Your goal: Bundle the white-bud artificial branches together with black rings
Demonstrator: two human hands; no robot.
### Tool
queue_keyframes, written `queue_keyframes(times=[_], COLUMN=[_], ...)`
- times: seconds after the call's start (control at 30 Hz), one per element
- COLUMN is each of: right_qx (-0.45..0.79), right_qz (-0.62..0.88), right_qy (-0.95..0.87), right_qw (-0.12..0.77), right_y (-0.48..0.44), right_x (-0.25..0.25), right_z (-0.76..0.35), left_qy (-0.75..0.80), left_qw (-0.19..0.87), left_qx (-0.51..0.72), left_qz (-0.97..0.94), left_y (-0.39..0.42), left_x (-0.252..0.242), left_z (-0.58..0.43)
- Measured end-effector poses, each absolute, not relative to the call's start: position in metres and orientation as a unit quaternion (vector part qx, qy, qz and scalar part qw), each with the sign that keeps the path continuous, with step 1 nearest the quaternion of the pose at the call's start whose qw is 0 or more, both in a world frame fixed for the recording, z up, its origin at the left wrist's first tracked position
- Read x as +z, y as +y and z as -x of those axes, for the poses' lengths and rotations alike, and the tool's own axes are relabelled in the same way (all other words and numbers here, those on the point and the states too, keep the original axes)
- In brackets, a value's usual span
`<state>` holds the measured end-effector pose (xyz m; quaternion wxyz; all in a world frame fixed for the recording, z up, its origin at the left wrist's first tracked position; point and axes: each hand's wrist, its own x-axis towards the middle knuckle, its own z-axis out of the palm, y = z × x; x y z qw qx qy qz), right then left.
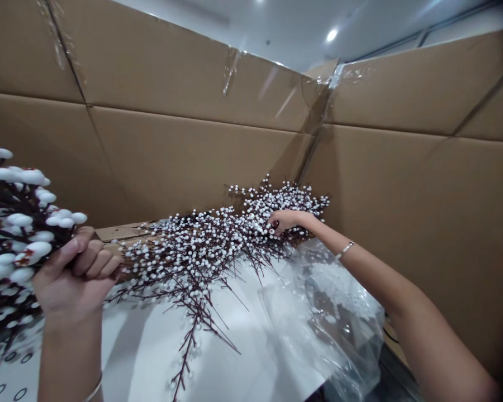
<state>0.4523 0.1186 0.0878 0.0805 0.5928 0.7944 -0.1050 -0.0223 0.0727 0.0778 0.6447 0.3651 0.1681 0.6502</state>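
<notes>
My left hand is closed around a bunch of white berry branches, held up at the left, close to the camera. Dark brown stems with white oval berries fan out beyond the fist. Farther off, my right hand reaches into a long pile of similar berry branches near the cardboard corner. Its fingers are curled in a pinch on a branch; the berries partly hide the fingertips. Bare stem ends from the pile stick out toward the camera over the white table.
Tall cardboard walls stand behind the pile and along the right. A clear plastic bag with small white bits lies below my right forearm. A sheet with printed ovals covers the lower left.
</notes>
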Motion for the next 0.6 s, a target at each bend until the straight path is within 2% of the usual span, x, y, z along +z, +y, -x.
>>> queue_keyframes(times=[0.07, 0.17, 0.33, 0.43, 0.5, 0.6], right_qx=[-0.116, -0.117, -0.201, -0.204, -0.183, -0.102], right_qz=[-0.569, -0.551, -0.538, -0.523, -0.531, -0.561], right_qy=[0.814, 0.818, 0.739, 0.677, 0.676, 0.729], right_qw=[0.025, -0.117, -0.354, -0.477, -0.477, -0.379], right_y=[0.121, 0.123, 0.122, 0.125, 0.129, 0.135], right_x=[0.093, 0.106, 0.121, 0.126, 0.131, 0.14], right_z=[-0.455, -0.459, -0.446, -0.432, -0.424, -0.415], left_qy=[0.167, 0.161, 0.153, 0.146, 0.143, 0.145], left_qw=[0.644, 0.645, 0.649, 0.655, 0.657, 0.655], left_qx=[0.652, 0.653, 0.658, 0.658, 0.659, 0.663], left_qz=[-0.364, -0.363, -0.35, -0.341, -0.338, -0.333], left_y=[0.072, 0.072, 0.071, 0.071, 0.071, 0.071], left_x=[0.079, 0.079, 0.079, 0.079, 0.079, 0.079], left_z=[0.023, 0.024, 0.026, 0.029, 0.03, 0.031])
